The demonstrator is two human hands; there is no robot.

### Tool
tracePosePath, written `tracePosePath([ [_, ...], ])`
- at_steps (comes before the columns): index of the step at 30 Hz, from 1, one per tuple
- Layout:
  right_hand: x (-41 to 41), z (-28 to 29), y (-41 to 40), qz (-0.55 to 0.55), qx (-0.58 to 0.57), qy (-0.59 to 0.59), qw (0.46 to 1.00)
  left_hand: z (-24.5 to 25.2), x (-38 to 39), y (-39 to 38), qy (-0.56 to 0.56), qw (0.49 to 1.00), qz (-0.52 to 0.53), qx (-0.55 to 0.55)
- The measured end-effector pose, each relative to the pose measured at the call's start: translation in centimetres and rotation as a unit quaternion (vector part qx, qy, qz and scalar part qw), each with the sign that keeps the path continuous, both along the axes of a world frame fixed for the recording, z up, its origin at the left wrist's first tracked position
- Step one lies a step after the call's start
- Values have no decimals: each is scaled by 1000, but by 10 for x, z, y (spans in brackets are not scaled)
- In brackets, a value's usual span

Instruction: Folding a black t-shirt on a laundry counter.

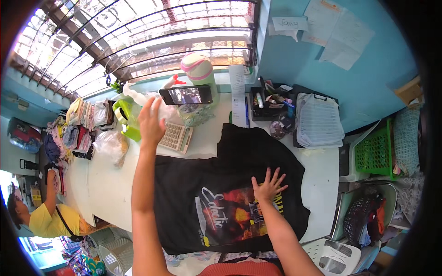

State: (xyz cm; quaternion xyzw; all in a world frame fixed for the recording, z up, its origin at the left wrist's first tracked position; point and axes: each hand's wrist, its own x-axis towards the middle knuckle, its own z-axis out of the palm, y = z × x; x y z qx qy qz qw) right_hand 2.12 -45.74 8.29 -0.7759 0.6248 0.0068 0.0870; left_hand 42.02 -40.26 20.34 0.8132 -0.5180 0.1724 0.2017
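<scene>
A black T-shirt (183, 183) with a coloured print lies spread on the white table (107, 186) before me. My right hand (269, 186) rests flat on the shirt's print, fingers spread. Raised beyond the shirt's left part, my left hand (151, 120) holds nothing and is beside a smartphone (186, 95), whose screen is lit; whether the fingertips touch it I cannot tell. Below the phone lies a calculator (175, 137), just past the shirt's edge.
Folded clothes (83, 134) and a plastic bag (112, 145) are at the left, where a person in a yellow top (57, 220) stands. A tumbler (198, 69), a black pen organizer (266, 103) and stacked papers (319, 120) line the back. A green basket (374, 150) stands at right.
</scene>
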Motion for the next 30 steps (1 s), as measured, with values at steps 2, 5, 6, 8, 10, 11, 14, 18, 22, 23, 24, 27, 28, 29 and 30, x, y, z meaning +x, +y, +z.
tracePosePath([
  [2, 0, 1, -1, 1, 5, -11, 1000, 11, -1, -30, -35, 998, -2, 44],
  [5, 0, 3, -2, -7, 9, -10, 1000, 6, 5, -55, -195, 972, 44, 121],
  [6, 0, 3, -2, -5, 7, -12, 1000, 1, 9, -59, -168, 980, 41, 99],
  [8, 0, 3, -3, -6, 9, -13, 1000, -9, 16, -62, -129, 986, 45, 91],
  [10, -1, 3, -3, -1, 20, 2, 1000, -16, 20, -63, -130, 989, 25, 70],
  [11, -1, 2, -4, 1, 10, -13, 1000, -19, 21, -63, -122, 991, 16, 60],
  [14, -2, 0, -4, -1, 14, -12, 1000, -22, 21, -63, -112, 994, 5, 15],
  [18, -3, -2, -2, 1, 7, -16, 1000, -25, 21, -62, -139, 990, 13, 23],
  [22, -2, -1, -2, -4, 14, -11, 1000, -29, 23, -63, -142, 990, 17, 7],
  [23, -2, 0, -2, -1, -8, -25, 1000, -29, 23, -64, -147, 989, 17, -1],
  [24, -3, 1, -2, -1, -3, -27, 1000, -28, 23, -65, -145, 989, 18, 1],
  [27, -3, 1, -1, -5, 2, -31, 1000, -24, 19, -66, -126, 992, 10, 1],
  [28, -4, 1, 0, -5, 4, -33, 999, -23, 15, -64, -142, 989, 32, 0],
  [29, -4, 0, 0, -11, 4, -30, 999, -23, 11, -62, -149, 987, 58, 7],
  [30, -5, -1, 0, -7, 1, -32, 999, -24, 4, -54, -97, 992, 77, 9],
])
